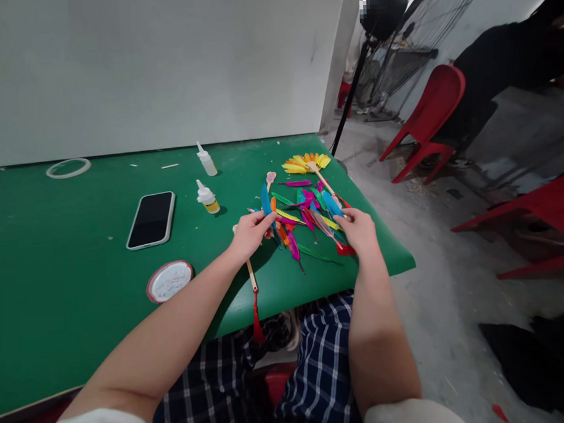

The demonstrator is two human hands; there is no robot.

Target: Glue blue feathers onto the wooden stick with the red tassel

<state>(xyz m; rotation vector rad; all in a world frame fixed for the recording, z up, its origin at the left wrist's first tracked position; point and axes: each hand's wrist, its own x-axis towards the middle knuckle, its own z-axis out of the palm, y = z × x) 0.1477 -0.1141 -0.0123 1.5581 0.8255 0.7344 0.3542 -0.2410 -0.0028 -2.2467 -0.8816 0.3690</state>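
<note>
A loose pile of bright feathers (304, 201) in pink, green, orange, yellow and blue lies on the green table between my hands. My left hand (250, 236) is closed in a pinch at the pile's left side, with a blue feather (265, 200) standing up from its fingertips. At the right side, my right hand (360, 227) pinches another blue feather (330, 203). Beneath my left wrist, a wooden handle (251, 275) with a red tassel (257, 323) reaches over the table edge; its upper end is mostly hidden. Behind the pile lies a yellow feather fan (303, 164) on a wooden handle.
Two small white glue bottles (209, 198) stand left of the feathers. Farther left are a phone (151, 220), a round lid (170, 281) and a clear ring (68, 168). A black stand (351, 98) rises beyond the table, near a red chair (429, 120) and a person in black (494, 62).
</note>
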